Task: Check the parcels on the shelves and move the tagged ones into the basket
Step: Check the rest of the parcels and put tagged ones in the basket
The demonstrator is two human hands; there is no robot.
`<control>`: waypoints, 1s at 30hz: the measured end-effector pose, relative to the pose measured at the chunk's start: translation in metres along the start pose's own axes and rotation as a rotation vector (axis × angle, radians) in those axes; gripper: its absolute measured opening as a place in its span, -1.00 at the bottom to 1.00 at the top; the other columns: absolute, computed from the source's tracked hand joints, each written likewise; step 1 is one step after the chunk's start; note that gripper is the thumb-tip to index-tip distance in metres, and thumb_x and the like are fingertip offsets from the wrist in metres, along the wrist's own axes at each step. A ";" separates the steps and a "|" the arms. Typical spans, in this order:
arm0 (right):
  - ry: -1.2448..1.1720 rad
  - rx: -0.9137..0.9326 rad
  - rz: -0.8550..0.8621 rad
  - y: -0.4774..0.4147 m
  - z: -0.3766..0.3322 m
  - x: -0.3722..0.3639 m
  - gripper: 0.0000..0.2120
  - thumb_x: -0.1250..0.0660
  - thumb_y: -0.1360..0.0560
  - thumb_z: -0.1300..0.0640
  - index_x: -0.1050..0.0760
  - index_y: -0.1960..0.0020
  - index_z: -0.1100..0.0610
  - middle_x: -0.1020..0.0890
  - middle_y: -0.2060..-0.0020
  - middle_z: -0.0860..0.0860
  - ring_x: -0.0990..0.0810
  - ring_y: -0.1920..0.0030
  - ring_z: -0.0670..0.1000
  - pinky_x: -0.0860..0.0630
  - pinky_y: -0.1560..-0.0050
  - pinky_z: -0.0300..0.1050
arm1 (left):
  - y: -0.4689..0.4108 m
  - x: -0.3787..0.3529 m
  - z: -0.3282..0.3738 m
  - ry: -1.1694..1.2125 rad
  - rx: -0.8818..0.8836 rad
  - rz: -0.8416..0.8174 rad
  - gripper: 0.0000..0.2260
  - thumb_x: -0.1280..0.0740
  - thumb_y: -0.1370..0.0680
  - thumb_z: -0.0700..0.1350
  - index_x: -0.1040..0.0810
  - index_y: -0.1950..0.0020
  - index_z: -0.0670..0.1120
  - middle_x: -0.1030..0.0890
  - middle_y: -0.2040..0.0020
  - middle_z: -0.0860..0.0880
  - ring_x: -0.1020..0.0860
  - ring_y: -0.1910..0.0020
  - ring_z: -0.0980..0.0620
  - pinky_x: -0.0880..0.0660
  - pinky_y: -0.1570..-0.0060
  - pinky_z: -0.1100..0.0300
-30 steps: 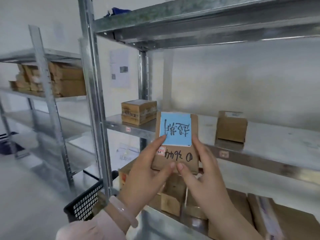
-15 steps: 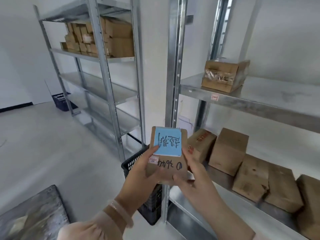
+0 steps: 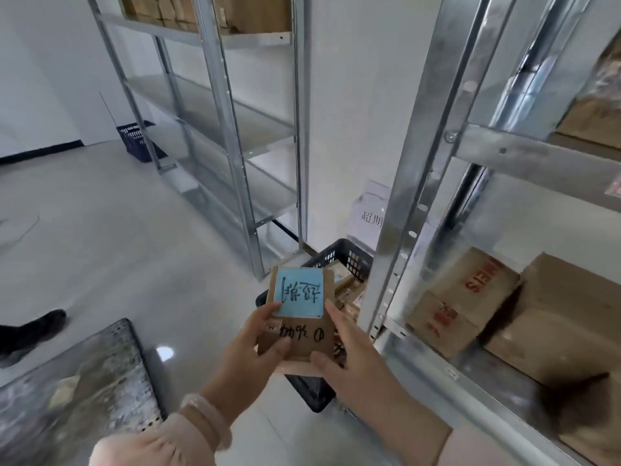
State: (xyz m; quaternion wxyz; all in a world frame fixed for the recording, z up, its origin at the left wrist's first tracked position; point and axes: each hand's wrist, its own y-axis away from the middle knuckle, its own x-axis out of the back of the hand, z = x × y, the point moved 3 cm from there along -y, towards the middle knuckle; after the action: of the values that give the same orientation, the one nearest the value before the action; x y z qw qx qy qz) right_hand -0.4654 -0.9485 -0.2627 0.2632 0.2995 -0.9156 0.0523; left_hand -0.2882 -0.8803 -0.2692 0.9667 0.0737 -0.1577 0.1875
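Pale glossy floor (image 3: 134, 237) and white wall; storage room with metal racking.

1. Galvanised steel shelving unit (image 3: 415, 163), right, with a perforated upright. On its lower shelf stand brown cardboard boxes with red print (image 3: 463, 297) and, just beside them, a plain brown cardboard box (image 3: 564, 327).
2. Second galvanised steel rack (image 3: 220, 105), back left. Stacked brown cartons (image 3: 201, 8) sit on its top shelf; the tiers below show bare metal.
3. Black plastic mesh basket (image 3: 351, 258), on the floor just beside the right unit's upright. Cardboard parcels lie inside it.
4. Small flat brown cardboard parcel (image 3: 295, 341), held in the air in front of the black basket, not in it. It is marked in black handwriting. A square blue paper tag (image 3: 299, 292), also handwritten, covers its upper half.
5. Left hand (image 3: 248, 351): it grips the parcel's left edge, thumb on the front face. There is a pale bangle (image 3: 208, 418) on the wrist.
6. Right hand (image 3: 353, 351): it grips the parcel's right edge, thumb at the lower corner, forefinger along the side. The two hands are close together, with the parcel clamped between them.
7. White paper sign (image 3: 369, 213) on the wall behind the basket, partly hidden by the upright.
8. Dark blue mesh basket (image 3: 134, 141), on the floor at the far rack, well apart from the hands.
9. Grey perforated metal panel (image 3: 74, 398), lower left.
10. Dark shoe (image 3: 30, 331), left edge.
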 end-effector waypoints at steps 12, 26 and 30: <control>0.041 -0.384 0.046 -0.131 0.076 -0.048 -0.33 -0.28 -0.50 -0.18 0.02 -0.47 -0.40 -0.07 -0.48 -0.35 -0.02 -0.46 -0.29 -0.13 -0.48 -0.07 | -0.180 -0.009 -0.117 -0.014 0.188 -0.331 -0.53 -0.38 -0.55 -0.20 -0.38 -0.23 0.35 -0.55 -0.20 0.12 -0.61 -0.05 0.19 -0.58 0.02 0.27; 0.114 -0.671 0.262 -0.271 0.169 -0.064 -0.36 -0.23 -0.54 -0.20 0.09 -0.46 -0.41 0.02 -0.49 -0.38 0.05 -0.47 -0.31 0.03 -0.46 -0.25 | -0.437 -0.099 -0.212 -0.191 0.143 -0.615 -0.54 -0.34 -0.58 -0.14 -0.32 -0.41 0.22 -0.48 -0.18 0.19 -0.52 0.04 0.43 -0.42 0.20 0.58; 0.139 -0.679 0.322 -0.296 0.194 -0.052 -0.38 -0.14 -0.50 -0.29 0.24 -0.32 -0.58 0.09 -0.43 -0.48 0.13 -0.44 -0.39 0.06 -0.46 -0.22 | -0.498 -0.144 -0.223 -0.216 0.082 -0.655 -0.53 -0.31 -0.59 -0.13 -0.28 -0.44 0.18 -0.47 -0.32 0.05 -0.55 -0.13 0.12 -0.56 -0.04 0.30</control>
State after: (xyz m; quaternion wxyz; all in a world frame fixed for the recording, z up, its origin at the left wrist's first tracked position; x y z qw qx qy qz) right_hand -0.3463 -1.2119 -0.4736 0.3971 0.0435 -0.8961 -0.1931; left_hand -0.1613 -1.3416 -0.5681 0.9495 0.1786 -0.2196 -0.1353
